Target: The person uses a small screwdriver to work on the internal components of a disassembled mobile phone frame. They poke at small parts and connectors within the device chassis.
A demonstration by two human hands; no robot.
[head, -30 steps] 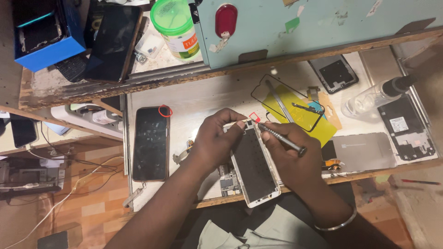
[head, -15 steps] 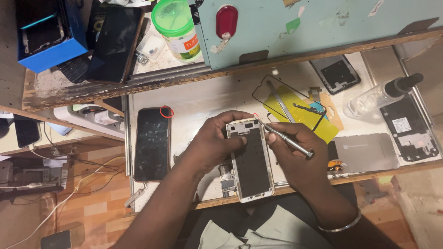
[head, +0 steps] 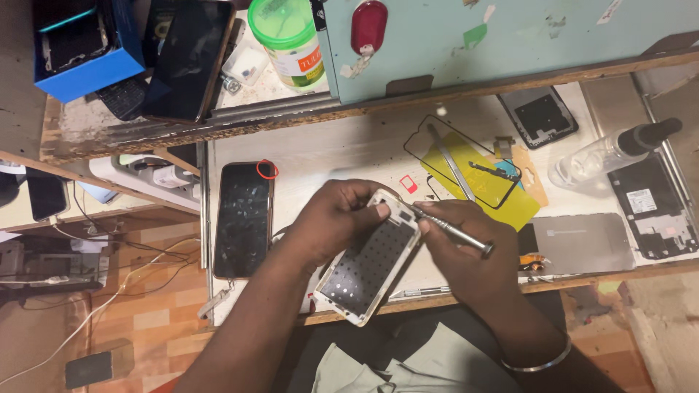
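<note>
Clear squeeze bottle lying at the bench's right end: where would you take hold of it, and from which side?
Grip the clear bottle across its wide transparent body, coming from above. It lies on its side on the bench, dark tapered nozzle pointing right; the body is the broadest part, and nothing covers it.

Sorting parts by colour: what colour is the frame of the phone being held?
White, around a dark dotted panel; the phone frame shows best in the head view.

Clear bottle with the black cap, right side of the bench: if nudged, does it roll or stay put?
The clear bottle lies on its side, so it would probably roll. It looks like thin plastic and mostly empty, likely light. The smooth, rounded wall may be slippery to pinch.
</note>
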